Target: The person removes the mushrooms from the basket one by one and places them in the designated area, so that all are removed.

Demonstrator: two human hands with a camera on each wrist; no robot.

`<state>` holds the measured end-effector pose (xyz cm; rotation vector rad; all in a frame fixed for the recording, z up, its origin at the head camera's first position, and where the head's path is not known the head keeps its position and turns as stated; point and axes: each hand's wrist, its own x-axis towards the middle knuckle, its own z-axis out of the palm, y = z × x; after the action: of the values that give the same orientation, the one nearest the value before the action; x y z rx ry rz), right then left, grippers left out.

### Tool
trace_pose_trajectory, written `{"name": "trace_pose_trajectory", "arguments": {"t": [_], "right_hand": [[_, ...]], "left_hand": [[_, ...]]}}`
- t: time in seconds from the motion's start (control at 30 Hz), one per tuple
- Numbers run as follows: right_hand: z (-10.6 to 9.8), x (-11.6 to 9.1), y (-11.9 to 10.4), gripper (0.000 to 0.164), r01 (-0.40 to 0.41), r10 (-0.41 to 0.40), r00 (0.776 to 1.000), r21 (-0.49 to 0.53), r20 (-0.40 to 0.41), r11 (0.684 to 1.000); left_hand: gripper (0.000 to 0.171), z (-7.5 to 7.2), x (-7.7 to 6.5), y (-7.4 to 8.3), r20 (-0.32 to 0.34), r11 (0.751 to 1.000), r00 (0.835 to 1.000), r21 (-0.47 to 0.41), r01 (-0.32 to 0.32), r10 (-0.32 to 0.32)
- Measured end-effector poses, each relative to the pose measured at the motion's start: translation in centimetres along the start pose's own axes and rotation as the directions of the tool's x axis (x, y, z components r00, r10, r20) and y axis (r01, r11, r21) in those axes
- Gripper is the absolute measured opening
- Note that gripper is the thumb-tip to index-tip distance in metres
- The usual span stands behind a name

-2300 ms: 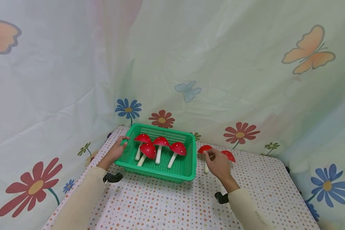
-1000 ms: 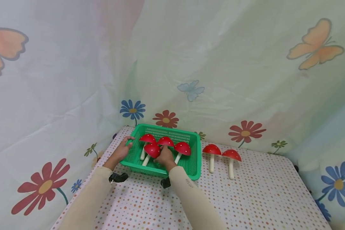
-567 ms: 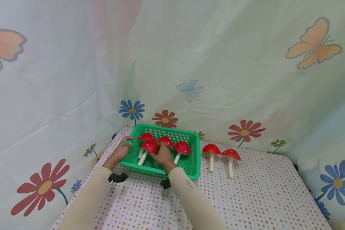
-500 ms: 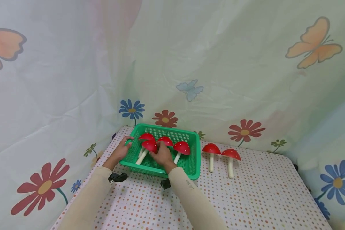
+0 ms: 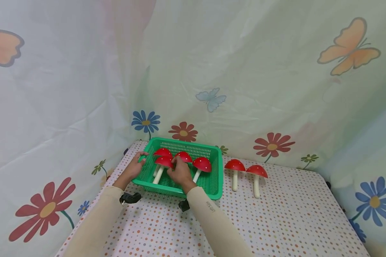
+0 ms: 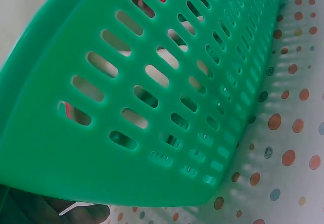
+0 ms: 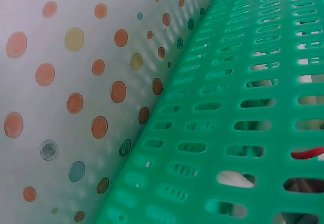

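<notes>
A green plastic basket (image 5: 217,178) with slotted walls stands on the table. My left hand (image 5: 133,168) grips its left rim; in the left wrist view only fingertips (image 6: 93,213) show beneath the basket wall (image 6: 61,153). Inside lie several toy mushrooms with red, white-dotted caps and pale stems. My right hand (image 5: 181,173) reaches in and pinches the cap edge of the front-left toy mushroom (image 5: 163,161), partly hiding the middle mushroom (image 5: 184,156) behind it. To its right lies another mushroom (image 5: 202,164). In the right wrist view, the basket wall (image 7: 207,148) hides the hand's work.
Two more toy mushrooms, one nearer (image 5: 235,165) and one farther right (image 5: 257,170), lie side by side on the dotted tablecloth (image 5: 286,214) right of the basket. A flower-and-butterfly curtain (image 5: 260,96) hangs close behind and on both sides.
My right hand has moved from the mushrooms on the tablecloth into the basket. The front-left mushroom has shifted left and back and turned, its stem now steeper. My left hand stays on the rim.
</notes>
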<state>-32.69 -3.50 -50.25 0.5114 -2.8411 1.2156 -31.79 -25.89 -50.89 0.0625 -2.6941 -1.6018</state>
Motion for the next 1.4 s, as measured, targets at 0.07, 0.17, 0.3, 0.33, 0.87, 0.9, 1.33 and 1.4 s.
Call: {"name": "trace_pose_trajectory", "arguments": {"t": [0.07, 0.17, 0.3, 0.33, 0.87, 0.9, 1.33, 1.4], "right_hand": [[-0.1, -0.1, -0.1, 0.027, 0.003, -0.003, 1.000, 0.012, -0.016, 1.000], [-0.1, -0.2, -0.2, 0.024, 0.005, -0.005, 0.999, 0.012, -0.043, 1.000], [-0.2, -0.2, -0.4, 0.021, 0.038, -0.039, 0.994, -0.008, -0.104, 0.999], [-0.2, -0.2, -0.4, 0.020, 0.047, -0.049, 0.992, -0.019, -0.120, 0.999], [-1.9, -0.7, -0.1, 0.013, 0.053, -0.072, 0.974, -0.094, -0.216, 0.994], [-2.1, -0.8, 0.1, 0.011, 0.051, -0.072, 0.971, -0.098, -0.229, 0.994], [-7.0, -1.6, 1.4, 0.010, 0.052, -0.087, 0.905, -0.095, -0.417, 0.994], [-8.4, -1.7, 1.6, 0.010, 0.077, -0.118, 0.884, -0.107, -0.452, 0.991]], "left_hand": [[0.032, 0.0, 0.0, 0.0, 0.000, 1.000, 1.000, -0.002, 0.000, 0.000], [0.032, -0.1, 0.1, 0.1, 0.004, 1.000, 1.000, 0.000, -0.014, 0.014], [0.032, -0.1, 0.0, 0.4, 0.000, 1.000, 1.000, 0.013, -0.024, 0.024], [0.032, -0.1, 0.0, 0.4, -0.002, 1.000, 1.000, 0.015, -0.023, 0.023], [0.033, 0.6, 0.4, 1.0, 0.012, 0.999, 0.999, 0.003, -0.034, 0.034], [0.033, 0.8, 0.4, 0.9, 0.014, 0.999, 0.999, 0.003, -0.034, 0.034], [0.033, 0.2, 0.0, 0.5, -0.003, 1.000, 1.000, 0.022, -0.012, 0.012], [0.033, 0.0, -0.1, 0.4, -0.012, 1.000, 1.000, 0.008, -0.007, 0.007]]}}
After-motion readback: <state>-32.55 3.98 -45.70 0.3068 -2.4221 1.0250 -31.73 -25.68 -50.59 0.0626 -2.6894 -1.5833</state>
